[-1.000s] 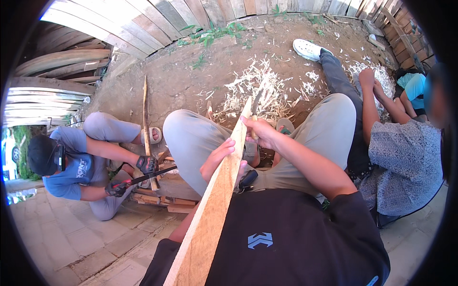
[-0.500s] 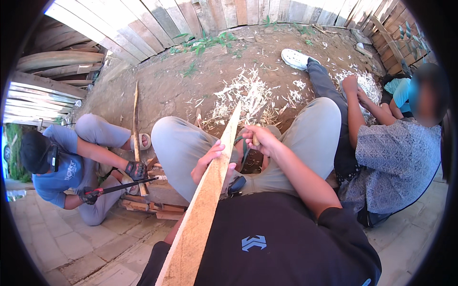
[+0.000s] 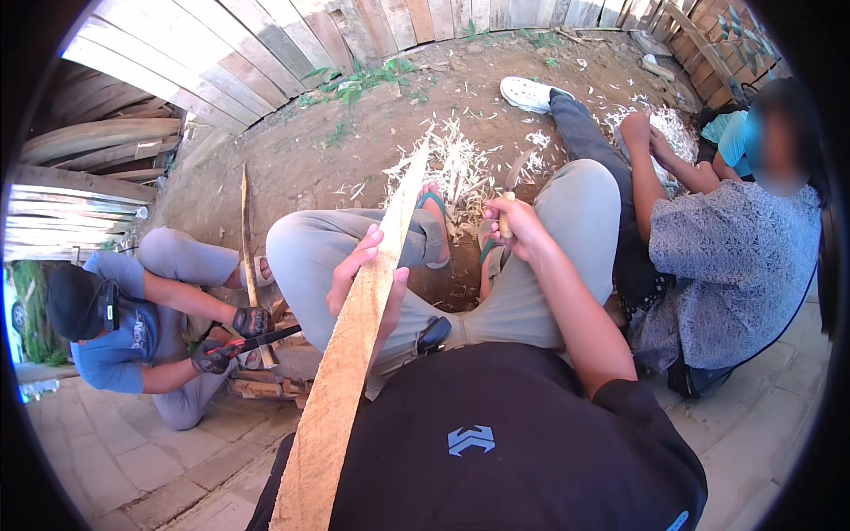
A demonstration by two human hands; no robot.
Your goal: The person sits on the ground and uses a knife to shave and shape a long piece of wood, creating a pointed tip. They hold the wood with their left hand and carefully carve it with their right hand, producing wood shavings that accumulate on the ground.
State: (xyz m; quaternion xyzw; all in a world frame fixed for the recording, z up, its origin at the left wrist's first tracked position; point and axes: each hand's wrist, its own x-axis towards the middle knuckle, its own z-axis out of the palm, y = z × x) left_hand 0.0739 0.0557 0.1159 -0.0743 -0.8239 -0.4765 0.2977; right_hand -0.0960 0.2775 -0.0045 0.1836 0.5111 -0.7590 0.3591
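Firstly, one left hand (image 3: 347, 281), mine: curled closed around a long length of timber (image 3: 341, 389), digits showing along both its sides, the palm hidden beneath. The timber: pale, rough-faced, tapering to a point that lies, in view, across the near edge of the shavings; it slants up over my lap, its broad end running out at the lower edge beside my black shirt (image 3: 505, 425).

One right hand (image 3: 522, 232), also mine: fingers closed on the light wooden handle of a knife (image 3: 506, 217), blade pointing away from me, above my right thigh and well apart from the timber.

Lower down: grey trousers (image 3: 575, 212), knees spread; sandals with green straps (image 3: 433, 199), one foot near the timber's tapered part.

On the bare earth (image 3: 292, 150): a scatter of pale wood shavings (image 3: 465, 164), just ahead of my feet. Beyond, a plank fence (image 3: 292, 44) with green weeds (image 3: 359, 84) at its foot.

To my left: a co-worker in a dark cap (image 3: 81, 301) and dark gloves (image 3: 251, 321), holding a red-handled tool (image 3: 266, 339) beside an upright pole (image 3: 247, 234). To my right: a seated person in a patterned shirt (image 3: 735, 265).
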